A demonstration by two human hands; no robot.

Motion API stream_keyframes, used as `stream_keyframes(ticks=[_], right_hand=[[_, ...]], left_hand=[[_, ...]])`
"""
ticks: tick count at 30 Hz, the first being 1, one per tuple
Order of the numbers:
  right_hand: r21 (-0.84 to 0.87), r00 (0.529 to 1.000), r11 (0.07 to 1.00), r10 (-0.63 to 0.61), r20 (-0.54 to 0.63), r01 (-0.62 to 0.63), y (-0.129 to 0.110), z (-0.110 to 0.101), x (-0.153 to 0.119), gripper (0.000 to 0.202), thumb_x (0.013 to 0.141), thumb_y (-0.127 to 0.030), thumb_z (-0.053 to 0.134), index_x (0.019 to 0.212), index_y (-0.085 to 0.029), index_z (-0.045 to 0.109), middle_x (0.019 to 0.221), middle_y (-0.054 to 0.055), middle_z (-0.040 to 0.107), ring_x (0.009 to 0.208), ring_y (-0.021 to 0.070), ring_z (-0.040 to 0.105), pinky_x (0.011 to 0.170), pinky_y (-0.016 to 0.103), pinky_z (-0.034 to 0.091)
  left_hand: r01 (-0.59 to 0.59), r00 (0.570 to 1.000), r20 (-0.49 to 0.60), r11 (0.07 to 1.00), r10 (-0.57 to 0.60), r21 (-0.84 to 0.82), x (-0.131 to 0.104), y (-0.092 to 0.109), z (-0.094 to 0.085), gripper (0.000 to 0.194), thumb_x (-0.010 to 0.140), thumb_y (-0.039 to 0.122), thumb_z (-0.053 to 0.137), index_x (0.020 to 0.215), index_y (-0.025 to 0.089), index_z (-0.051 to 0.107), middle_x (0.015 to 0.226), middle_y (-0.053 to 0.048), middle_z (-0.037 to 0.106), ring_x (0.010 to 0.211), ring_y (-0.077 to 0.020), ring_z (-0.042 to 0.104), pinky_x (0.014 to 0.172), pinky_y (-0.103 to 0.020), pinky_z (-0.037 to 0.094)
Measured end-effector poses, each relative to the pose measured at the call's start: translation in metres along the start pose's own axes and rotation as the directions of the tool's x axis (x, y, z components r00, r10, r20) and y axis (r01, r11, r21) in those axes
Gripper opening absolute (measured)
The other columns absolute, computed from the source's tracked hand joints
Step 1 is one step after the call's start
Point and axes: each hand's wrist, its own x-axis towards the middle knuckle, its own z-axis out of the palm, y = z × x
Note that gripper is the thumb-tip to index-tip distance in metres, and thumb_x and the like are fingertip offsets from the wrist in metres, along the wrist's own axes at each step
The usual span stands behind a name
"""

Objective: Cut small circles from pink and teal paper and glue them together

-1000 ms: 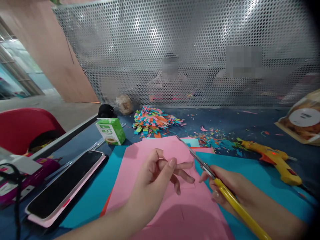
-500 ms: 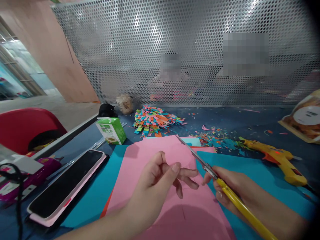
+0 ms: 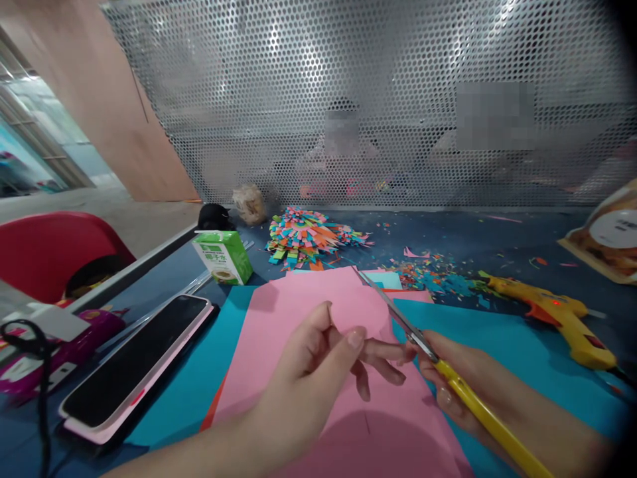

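My right hand (image 3: pixel 480 372) is gripping the yellow-handled scissors (image 3: pixel 451 377) by the right edge of the pink sheet (image 3: pixel 385 408). Can't tell if my left hand (image 3: pixel 316 368) is pinching anything.

hands (image 3: pixel 311 372): two
scissors (image 3: pixel 423 343): one pair
yellow glue gun (image 3: pixel 562 313): one
phone (image 3: pixel 144 358): one
green carton (image 3: pixel 239 257): one
red chair (image 3: pixel 54 252): one
perforated metal screen (image 3: pixel 249 79): one
desk (image 3: pixel 448 232): one

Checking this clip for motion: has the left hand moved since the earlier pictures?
Yes: judged against the green carton, the left hand has shifted slightly rightward, towards the scissors.
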Motion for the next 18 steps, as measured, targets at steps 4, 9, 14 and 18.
stream_keyframes(ticks=[4,9,14,18], right_hand=[[0.114,0.997,0.992,0.051,0.064,-0.059,-0.001,-0.002,0.001,0.037,0.086,-0.057,0.050,0.106,-0.030,0.066,0.097,0.008,0.073,0.077,0.0254,0.067,0.065,0.032,0.057],[0.097,0.984,0.994,0.031,0.176,-0.048,0.007,-0.005,0.001,0.039,0.087,-0.062,0.044,0.102,-0.031,0.063,0.093,0.008,0.070,0.074,0.0249,0.063,0.062,0.033,0.054],[0.003,0.963,1.000,0.017,0.269,-0.018,0.011,-0.010,0.005,0.042,0.091,-0.060,0.037,0.099,-0.026,0.059,0.080,0.004,0.061,0.068,0.0214,0.053,0.057,0.031,0.048],[-0.004,0.958,1.000,0.007,0.287,-0.007,0.010,-0.013,0.009,0.044,0.091,-0.061,0.036,0.097,-0.024,0.059,0.077,0.003,0.057,0.065,0.0197,0.050,0.053,0.029,0.045]], left_hand=[[0.016,1.000,0.007,1.000,-0.016,-0.005,-0.001,-0.001,0.000,0.038,0.085,0.029,0.065,0.068,0.022,0.032,0.085,-0.009,0.078,0.066,-0.0167,0.074,0.051,-0.021,0.047],[0.025,1.000,0.008,1.000,-0.025,-0.007,-0.001,-0.002,-0.002,0.037,0.086,0.029,0.064,0.070,0.022,0.032,0.086,-0.009,0.078,0.067,-0.0167,0.074,0.052,-0.021,0.046],[0.015,1.000,0.011,1.000,-0.015,0.013,0.000,-0.001,-0.004,0.030,0.087,0.030,0.063,0.074,0.022,0.037,0.084,-0.010,0.078,0.066,-0.0180,0.073,0.052,-0.023,0.045],[0.002,1.000,0.010,0.999,-0.002,0.039,0.000,0.002,-0.005,0.033,0.086,0.030,0.064,0.069,0.021,0.036,0.083,-0.010,0.078,0.066,-0.0195,0.073,0.053,-0.024,0.045]])
